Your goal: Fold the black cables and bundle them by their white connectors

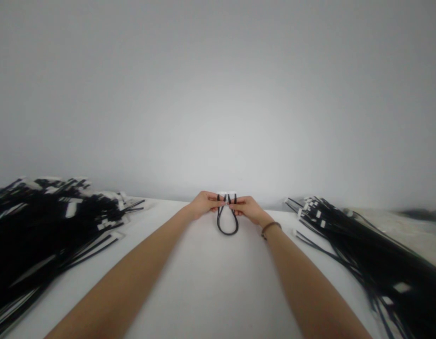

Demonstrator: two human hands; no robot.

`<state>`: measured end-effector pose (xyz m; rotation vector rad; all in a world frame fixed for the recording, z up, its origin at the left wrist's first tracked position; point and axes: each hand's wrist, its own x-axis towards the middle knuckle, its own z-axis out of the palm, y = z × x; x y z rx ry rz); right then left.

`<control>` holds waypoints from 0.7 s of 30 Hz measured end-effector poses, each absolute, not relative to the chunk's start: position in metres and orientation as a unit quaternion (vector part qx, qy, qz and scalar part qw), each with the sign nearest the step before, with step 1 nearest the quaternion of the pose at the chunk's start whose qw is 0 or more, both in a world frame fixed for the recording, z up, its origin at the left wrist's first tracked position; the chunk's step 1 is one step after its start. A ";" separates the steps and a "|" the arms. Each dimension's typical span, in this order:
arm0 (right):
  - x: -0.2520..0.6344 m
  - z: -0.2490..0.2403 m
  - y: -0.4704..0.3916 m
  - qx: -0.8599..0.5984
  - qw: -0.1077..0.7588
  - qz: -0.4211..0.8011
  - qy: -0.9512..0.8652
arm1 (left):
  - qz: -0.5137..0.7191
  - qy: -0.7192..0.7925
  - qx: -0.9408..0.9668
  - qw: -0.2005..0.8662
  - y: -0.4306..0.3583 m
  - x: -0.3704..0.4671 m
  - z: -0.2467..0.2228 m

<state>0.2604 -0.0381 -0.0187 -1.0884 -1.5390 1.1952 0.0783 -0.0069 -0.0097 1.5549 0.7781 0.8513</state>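
Both hands meet at the far middle of the white table, around one black cable (227, 233) bent into a loop with white pieces at its two ends. My left hand (204, 204) pinches the cable's left end between thumb and fingers. On the other side, my right hand (249, 207) pinches the right end. The two white ends sit side by side at the top, and the loop hangs toward me below the fingertips. Fine detail of the ends is too small to make out.
A large heap of black cables (44, 235) with white ends lies on the left of the table (218, 292). Another bundle of black cables (366, 249) lies on the right, beside a pale plastic sheet (408, 230). A plain wall (218, 94) rises behind the table.
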 end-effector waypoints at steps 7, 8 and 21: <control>0.260 -0.019 -0.039 -0.433 0.437 0.479 -0.627 | 0.365 0.326 0.665 0.565 -0.004 0.079 -0.012; 0.260 -0.019 -0.039 -0.433 0.437 0.479 -0.627 | 0.365 0.327 0.665 0.563 -0.005 0.078 -0.011; 0.261 -0.020 -0.037 -0.438 0.455 0.474 -0.613 | 0.384 0.232 0.544 0.709 -0.009 0.067 -0.001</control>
